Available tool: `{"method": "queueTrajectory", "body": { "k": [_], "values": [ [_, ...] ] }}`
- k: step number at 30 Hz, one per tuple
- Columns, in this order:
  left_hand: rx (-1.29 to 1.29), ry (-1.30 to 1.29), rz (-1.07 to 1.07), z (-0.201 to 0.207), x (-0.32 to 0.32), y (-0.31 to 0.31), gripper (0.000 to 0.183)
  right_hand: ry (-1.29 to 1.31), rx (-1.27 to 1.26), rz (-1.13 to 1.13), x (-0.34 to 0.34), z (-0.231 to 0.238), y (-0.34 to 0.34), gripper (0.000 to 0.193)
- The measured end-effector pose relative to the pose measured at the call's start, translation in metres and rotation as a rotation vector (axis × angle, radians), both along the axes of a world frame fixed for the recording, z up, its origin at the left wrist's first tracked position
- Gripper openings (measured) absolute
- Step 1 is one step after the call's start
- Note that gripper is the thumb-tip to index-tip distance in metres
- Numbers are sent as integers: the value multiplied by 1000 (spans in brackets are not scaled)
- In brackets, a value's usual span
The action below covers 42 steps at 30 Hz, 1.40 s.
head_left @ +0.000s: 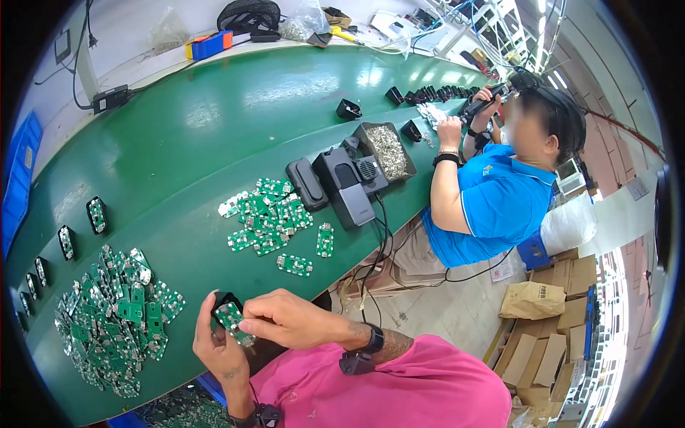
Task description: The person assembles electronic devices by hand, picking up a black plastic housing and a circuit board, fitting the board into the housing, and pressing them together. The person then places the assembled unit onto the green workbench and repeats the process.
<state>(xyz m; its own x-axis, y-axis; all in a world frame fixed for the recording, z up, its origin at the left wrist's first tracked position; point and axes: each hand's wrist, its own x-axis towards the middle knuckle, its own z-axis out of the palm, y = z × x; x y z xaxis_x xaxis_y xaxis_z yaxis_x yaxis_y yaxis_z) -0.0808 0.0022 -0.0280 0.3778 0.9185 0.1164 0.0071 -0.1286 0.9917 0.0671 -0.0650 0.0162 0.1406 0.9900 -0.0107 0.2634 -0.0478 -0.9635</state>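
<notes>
At the near edge of the green table, my left hand [222, 357] is closed around a small black plastic housing [222, 297]. My right hand [282, 317] pinches a green circuit board [232, 320] against that housing, its lower end sticking out. How deep the board sits cannot be made out. To the left of my hands lies a large heap of circuit boards [118, 324]. A smaller group of boards [267, 216] is spread beyond my right hand. Along the left side stand several black housings [98, 215] with boards in them.
A black device [346, 189], a dark case [307, 184] and a tray of small metal parts [386, 152] stand on the table. To the right, a co-worker in a blue shirt [492, 196] holds a black tool [474, 109]. Cables [383, 232] hang off the edge; cardboard boxes [546, 357] lie beyond.
</notes>
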Motion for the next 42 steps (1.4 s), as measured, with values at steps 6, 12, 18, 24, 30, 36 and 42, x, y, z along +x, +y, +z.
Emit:
{"method": "queueTrajectory", "body": {
  "k": [6,12,18,24,30,36,42],
  "values": [
    [33,45,-23,-2,-1,-4,48,-133,118,18,3,-6,2,24],
    [4,-29,16,-4,-2,-7,53,-39,40,-56,-3,-2,6,26],
    [-129,-123,-75,2,-7,3,49,-155,97,-135,-6,-13,9,25],
    [-278,-275,-148,4,-5,6,43,-391,105,-227,-16,-18,9,28],
    [-308,-130,9,-4,-3,5,32,-516,5,-266,-22,-21,8,20],
    [-321,-133,3,-3,2,4,31,-165,60,-136,-19,-31,14,49],
    [-248,-125,1,-7,1,2,29,-43,63,-99,-19,-31,18,46]
  ]
}}
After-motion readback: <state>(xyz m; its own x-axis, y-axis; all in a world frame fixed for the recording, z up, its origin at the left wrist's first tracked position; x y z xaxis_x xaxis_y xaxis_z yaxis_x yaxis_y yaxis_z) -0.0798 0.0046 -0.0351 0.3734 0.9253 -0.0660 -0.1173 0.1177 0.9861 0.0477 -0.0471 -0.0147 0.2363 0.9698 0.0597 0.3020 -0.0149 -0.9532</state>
